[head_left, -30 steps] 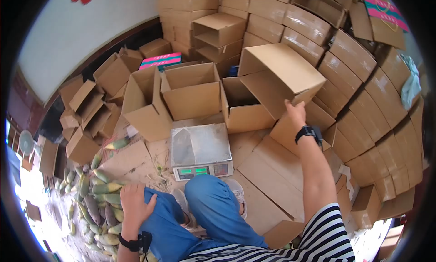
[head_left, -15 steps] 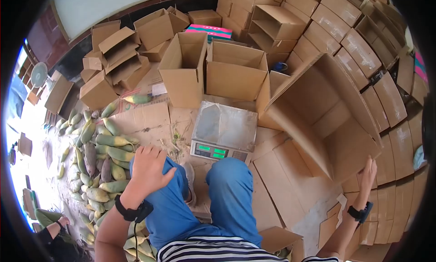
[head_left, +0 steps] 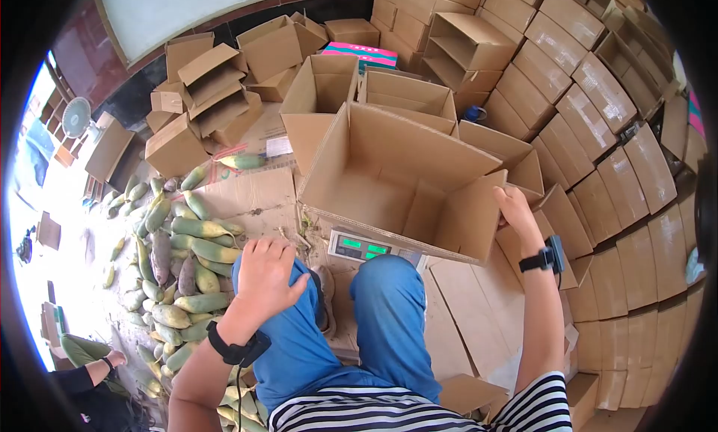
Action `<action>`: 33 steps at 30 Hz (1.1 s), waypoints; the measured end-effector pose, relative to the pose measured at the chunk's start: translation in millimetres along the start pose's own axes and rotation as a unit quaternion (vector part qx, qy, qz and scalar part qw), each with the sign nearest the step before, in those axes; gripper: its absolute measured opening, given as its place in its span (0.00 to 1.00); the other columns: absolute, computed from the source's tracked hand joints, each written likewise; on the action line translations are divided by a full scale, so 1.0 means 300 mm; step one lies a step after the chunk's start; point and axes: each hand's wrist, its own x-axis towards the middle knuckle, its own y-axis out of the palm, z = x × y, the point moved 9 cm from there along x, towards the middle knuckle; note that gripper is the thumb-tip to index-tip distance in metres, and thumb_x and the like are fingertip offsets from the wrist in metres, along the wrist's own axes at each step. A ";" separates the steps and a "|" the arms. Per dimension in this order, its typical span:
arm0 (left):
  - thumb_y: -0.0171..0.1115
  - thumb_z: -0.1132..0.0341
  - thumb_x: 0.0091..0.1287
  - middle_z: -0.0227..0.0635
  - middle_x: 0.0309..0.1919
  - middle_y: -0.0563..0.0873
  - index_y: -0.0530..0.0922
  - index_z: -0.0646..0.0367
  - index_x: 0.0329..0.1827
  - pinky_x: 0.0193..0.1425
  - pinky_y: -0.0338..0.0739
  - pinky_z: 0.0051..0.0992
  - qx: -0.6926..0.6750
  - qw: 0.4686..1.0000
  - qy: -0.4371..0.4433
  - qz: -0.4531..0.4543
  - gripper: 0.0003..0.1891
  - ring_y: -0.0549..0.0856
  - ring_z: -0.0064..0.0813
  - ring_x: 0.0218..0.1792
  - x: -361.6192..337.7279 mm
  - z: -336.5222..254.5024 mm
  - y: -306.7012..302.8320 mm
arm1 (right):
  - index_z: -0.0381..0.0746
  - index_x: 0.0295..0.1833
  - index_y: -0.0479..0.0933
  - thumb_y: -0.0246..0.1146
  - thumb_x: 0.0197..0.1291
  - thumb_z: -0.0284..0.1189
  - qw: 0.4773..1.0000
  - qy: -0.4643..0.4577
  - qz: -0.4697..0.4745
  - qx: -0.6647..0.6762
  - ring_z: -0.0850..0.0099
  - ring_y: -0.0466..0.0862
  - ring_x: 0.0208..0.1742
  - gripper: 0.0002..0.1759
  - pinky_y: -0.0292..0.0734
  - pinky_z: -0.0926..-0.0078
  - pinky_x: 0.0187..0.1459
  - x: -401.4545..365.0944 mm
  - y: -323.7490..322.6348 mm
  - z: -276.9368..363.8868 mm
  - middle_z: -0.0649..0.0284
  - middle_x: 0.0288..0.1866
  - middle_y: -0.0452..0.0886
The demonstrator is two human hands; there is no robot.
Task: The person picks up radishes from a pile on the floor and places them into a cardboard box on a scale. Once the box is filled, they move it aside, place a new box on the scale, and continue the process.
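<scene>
My right hand grips the right edge of a large cardboard box, its top open and nothing showing inside. The box is tilted toward me and overlaps the platform of a digital scale, so only the scale's front shows, with green lit displays. Fingers slightly spread, my left hand rests on my left knee and holds nothing. Beside it on the floor lies a heap of long green radishes, a few of them purplish.
Open cardboard boxes stand beyond the scale. Stacked cartons form a wall on the right. More loose boxes lie at the back left, near a fan. Another person's hand shows at lower left.
My right hand has swung the large box leftward from the right side to over the scale. My left hand stays on the knee; the view has shifted slightly.
</scene>
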 end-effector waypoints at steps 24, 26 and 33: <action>0.68 0.52 0.55 0.39 0.42 0.82 0.80 0.59 0.42 0.58 0.70 0.40 -0.075 0.996 -0.049 0.001 0.20 0.79 0.42 0.51 -0.040 0.104 0.011 | 0.37 0.54 0.78 0.60 0.67 0.29 0.934 -0.277 -0.101 -0.201 0.54 0.85 0.41 0.13 0.80 0.62 0.42 -0.180 0.242 0.540 0.51 0.42 0.83; 0.68 0.52 0.55 0.38 0.42 0.82 0.80 0.59 0.42 0.59 0.70 0.39 -0.095 0.995 -0.033 0.006 0.21 0.79 0.40 0.51 -0.043 0.093 0.020 | 0.36 0.51 0.79 0.61 0.66 0.26 0.910 -0.383 -0.057 -0.149 0.57 0.84 0.37 0.10 0.79 0.66 0.38 -0.332 0.349 0.677 0.53 0.40 0.83; 0.68 0.54 0.57 0.38 0.44 0.84 0.80 0.60 0.46 0.59 0.70 0.39 -0.248 0.966 -0.008 -0.069 0.21 0.82 0.41 0.48 -0.080 0.075 -0.048 | 0.37 0.45 0.80 0.63 0.61 0.23 0.844 -0.522 0.085 -0.091 0.57 0.84 0.33 0.07 0.79 0.66 0.35 -0.564 0.644 0.894 0.56 0.35 0.84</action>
